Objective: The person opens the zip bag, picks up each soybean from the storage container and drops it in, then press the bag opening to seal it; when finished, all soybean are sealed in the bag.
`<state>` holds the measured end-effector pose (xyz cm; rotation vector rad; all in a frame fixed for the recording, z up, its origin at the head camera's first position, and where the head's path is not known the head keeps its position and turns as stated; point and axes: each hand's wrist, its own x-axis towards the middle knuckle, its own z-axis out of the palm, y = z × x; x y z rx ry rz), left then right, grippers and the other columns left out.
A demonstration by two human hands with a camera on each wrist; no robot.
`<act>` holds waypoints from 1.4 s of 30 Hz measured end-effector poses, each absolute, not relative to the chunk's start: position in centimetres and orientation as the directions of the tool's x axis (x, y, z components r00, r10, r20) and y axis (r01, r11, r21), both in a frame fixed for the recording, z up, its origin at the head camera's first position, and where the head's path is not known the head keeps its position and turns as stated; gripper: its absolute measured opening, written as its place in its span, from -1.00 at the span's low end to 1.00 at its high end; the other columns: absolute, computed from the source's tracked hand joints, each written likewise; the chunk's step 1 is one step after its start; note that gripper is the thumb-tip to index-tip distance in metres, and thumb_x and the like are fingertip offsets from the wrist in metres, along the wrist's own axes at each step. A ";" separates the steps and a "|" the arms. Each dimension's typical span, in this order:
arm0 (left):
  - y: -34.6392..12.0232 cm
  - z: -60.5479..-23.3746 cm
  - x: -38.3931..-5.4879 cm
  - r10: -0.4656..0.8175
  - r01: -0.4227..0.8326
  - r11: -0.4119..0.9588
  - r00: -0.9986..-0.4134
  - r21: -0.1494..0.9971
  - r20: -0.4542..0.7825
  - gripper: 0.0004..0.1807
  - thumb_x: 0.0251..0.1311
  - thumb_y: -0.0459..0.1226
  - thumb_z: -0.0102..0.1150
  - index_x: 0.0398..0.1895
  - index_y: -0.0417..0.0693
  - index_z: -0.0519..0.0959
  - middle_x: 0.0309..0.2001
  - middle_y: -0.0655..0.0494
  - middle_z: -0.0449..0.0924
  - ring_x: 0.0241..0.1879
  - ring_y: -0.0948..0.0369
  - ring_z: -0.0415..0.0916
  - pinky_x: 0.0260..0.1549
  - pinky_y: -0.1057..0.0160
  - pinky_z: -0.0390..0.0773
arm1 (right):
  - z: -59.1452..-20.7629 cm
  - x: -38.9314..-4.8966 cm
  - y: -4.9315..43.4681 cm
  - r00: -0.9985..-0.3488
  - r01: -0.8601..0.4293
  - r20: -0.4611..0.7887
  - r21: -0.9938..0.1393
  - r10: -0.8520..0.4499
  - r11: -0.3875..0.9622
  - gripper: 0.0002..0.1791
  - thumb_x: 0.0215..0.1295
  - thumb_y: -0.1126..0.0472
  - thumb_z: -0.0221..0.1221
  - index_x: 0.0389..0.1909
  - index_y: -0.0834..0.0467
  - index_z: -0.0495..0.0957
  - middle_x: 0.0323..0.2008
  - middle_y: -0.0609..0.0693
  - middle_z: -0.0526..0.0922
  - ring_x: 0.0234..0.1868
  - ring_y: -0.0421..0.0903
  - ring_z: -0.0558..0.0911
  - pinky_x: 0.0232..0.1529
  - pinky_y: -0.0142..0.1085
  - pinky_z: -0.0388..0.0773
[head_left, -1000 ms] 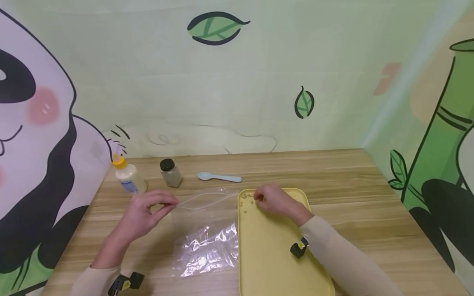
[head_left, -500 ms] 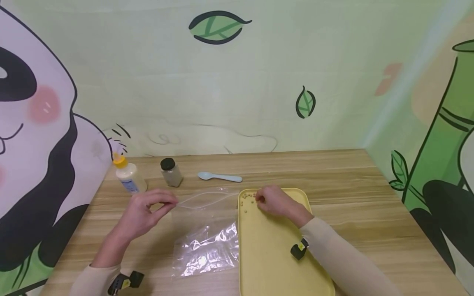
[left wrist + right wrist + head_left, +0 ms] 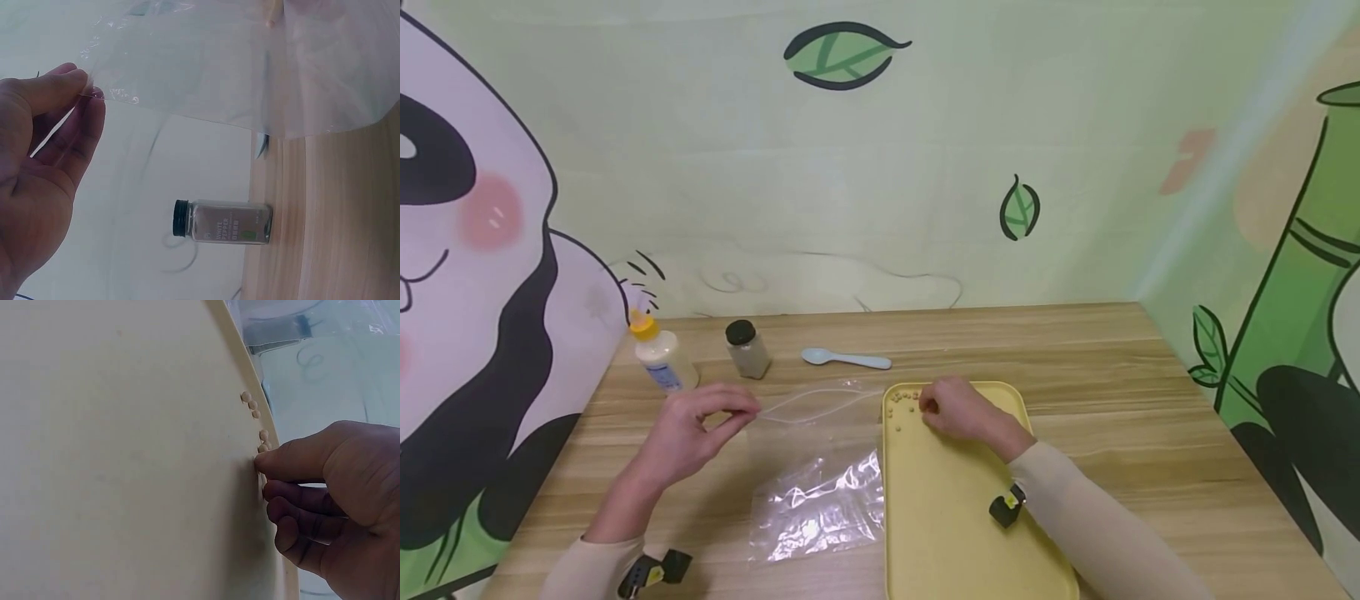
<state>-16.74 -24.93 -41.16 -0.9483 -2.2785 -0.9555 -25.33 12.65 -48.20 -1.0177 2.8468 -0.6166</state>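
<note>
My left hand (image 3: 688,437) pinches the edge of a clear plastic zip bag (image 3: 812,508) between thumb and fingertips and holds its mouth apart. The bag spreads to the right, up to the yellow tray (image 3: 958,525). Several small tan soybeans (image 3: 247,397) lie near the tray's far left corner and along its rim. My right hand (image 3: 966,408) is over that far end, fingers curled. In the right wrist view its thumb tip is against a bean by the rim, in a pinch; the index fingertip is hidden behind the thumb.
Behind the bag stand a white bottle (image 3: 664,358) with a yellow cap and a black-lidded pepper jar (image 3: 749,357). A pale blue spoon (image 3: 850,360) lies beyond the bag. The wooden table (image 3: 1075,350) meets a printed wall at the back.
Both hands stay nearly still; the bag, tray and beans keep their places. Only a slight shift of the head view shows.
</note>
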 end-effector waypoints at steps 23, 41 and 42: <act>-25.0 -41.1 -16.7 0.402 0.739 0.518 -0.654 0.430 0.641 -0.63 -0.22 -0.64 0.43 -0.40 -0.04 0.72 -0.31 0.15 0.74 -0.30 0.24 0.67 -0.21 0.59 0.61 | -47.7 -25.4 12.6 -0.769 -0.606 0.050 -0.373 -0.637 0.702 -0.83 0.22 0.36 0.22 -0.54 0.12 0.64 -0.55 -0.13 0.60 -0.51 -0.26 0.47 -0.48 -0.47 0.47; -24.6 -41.2 -16.7 0.407 0.744 0.519 -0.649 0.421 0.643 -0.63 -0.23 -0.66 0.43 -0.40 -0.05 0.72 -0.32 0.14 0.74 -0.29 0.23 0.67 -0.19 0.59 0.61 | -47.8 -25.4 12.8 -0.781 -0.591 0.038 -0.371 -0.624 0.716 -0.86 0.24 0.32 0.20 -0.48 0.10 0.65 -0.51 -0.14 0.62 -0.47 -0.27 0.50 -0.42 -0.44 0.53; -24.6 -41.2 -16.7 0.407 0.744 0.519 -0.648 0.421 0.644 -0.63 -0.23 -0.66 0.43 -0.40 -0.05 0.72 -0.32 0.13 0.74 -0.29 0.23 0.67 -0.19 0.59 0.61 | -47.8 -25.4 12.9 -0.780 -0.593 0.044 -0.370 -0.624 0.715 -0.86 0.24 0.32 0.20 -0.47 0.10 0.66 -0.50 -0.14 0.63 -0.47 -0.27 0.50 -0.41 -0.44 0.53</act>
